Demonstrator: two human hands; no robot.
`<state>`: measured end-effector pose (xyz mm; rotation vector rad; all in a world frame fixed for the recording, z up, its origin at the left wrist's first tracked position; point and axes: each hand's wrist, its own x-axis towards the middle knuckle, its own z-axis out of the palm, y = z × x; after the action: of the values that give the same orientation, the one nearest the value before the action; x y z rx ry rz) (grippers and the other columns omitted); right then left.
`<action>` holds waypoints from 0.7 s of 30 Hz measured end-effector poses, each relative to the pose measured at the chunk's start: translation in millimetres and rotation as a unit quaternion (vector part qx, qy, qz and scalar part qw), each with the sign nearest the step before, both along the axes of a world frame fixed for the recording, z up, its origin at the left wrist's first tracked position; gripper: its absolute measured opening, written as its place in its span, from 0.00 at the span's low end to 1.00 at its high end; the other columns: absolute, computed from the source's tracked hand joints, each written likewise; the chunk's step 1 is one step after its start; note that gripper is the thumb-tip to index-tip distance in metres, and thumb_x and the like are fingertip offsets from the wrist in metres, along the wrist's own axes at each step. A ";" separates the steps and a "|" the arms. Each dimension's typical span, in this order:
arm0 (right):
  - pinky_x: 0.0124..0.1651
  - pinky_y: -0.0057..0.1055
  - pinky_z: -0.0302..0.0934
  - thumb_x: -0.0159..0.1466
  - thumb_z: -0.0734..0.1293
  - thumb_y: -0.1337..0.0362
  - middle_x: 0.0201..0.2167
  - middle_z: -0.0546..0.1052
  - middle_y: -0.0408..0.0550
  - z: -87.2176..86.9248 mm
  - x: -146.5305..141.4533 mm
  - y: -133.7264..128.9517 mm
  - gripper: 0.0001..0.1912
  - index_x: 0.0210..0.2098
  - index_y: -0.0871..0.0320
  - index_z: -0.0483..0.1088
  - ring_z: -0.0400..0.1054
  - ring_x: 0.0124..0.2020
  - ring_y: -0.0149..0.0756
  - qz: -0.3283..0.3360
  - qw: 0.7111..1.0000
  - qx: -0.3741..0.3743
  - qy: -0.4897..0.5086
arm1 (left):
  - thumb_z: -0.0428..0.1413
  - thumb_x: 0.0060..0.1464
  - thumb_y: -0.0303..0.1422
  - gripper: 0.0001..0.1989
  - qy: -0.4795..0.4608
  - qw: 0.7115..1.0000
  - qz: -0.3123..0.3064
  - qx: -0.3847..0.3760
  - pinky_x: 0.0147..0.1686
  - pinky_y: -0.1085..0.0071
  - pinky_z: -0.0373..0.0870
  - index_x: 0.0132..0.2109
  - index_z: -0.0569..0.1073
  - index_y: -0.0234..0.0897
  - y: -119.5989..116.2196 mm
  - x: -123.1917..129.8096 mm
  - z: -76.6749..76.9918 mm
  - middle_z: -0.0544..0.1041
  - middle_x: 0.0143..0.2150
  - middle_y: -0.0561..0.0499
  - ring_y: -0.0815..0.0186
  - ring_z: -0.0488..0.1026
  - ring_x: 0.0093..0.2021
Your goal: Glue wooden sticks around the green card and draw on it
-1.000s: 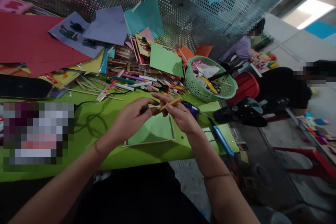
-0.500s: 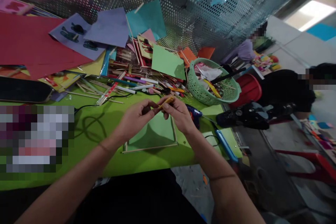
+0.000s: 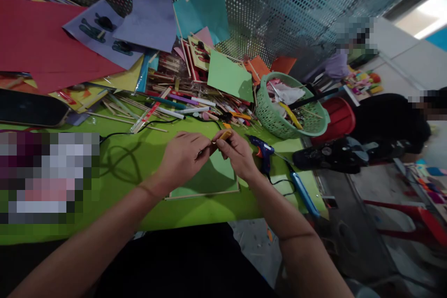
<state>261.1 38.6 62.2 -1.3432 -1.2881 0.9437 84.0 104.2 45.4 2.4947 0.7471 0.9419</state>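
Observation:
My right hand point(image 3: 237, 152) pinches a small yellow strip point(image 3: 226, 135) between thumb and fingers. My left hand point(image 3: 185, 156), back facing up, is closed at the strip's left end; its fingertips are partly hidden. Just below both hands lies a green paper sheet point(image 3: 213, 179) edged with thin wooden sticks point(image 3: 206, 194). A blue glue gun point(image 3: 264, 148) with an orange trigger rests right of my right hand.
A green basket point(image 3: 275, 114) of scraps stands at the back right, beside a red bucket point(image 3: 337, 118). Markers point(image 3: 195, 110), wooden sticks and coloured papers crowd the back. A blue cutter-like tool point(image 3: 304, 193) lies near the right edge. A person in black point(image 3: 391, 121) is beyond.
My left hand has rolled over so that its back now shows, and its fingers cover more of the strip. The view has shifted slightly, and the glue gun shows more fully.

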 end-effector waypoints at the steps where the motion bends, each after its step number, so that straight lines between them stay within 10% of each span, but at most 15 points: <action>1: 0.26 0.25 0.56 0.67 0.71 0.48 0.27 0.70 0.38 -0.6 0.5 -0.3 0.16 0.39 0.55 0.73 0.59 0.23 0.26 0.002 1.000 0.002 0.004 | 0.52 0.64 0.31 0.10 0.001 1.000 -0.001 0.005 0.37 0.65 0.63 0.34 0.73 0.39 -0.9 0.6 0.3 0.77 0.30 0.51 0.64 0.72 0.33; 21: 0.25 0.26 0.55 0.66 0.71 0.45 0.26 0.66 0.38 1.1 0.8 -3.4 0.18 0.41 0.54 0.73 0.58 0.23 0.27 0.004 1.000 -0.005 0.029 | 0.54 0.66 0.34 0.10 -0.008 0.994 -0.019 -0.108 0.36 0.67 0.63 0.35 0.75 0.39 4.2 0.3 -0.1 0.79 0.31 0.51 0.64 0.73 0.32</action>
<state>261.9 35.1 63.3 -1.3094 -1.2475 0.9881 84.3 108.4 45.3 2.3019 0.7518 0.8200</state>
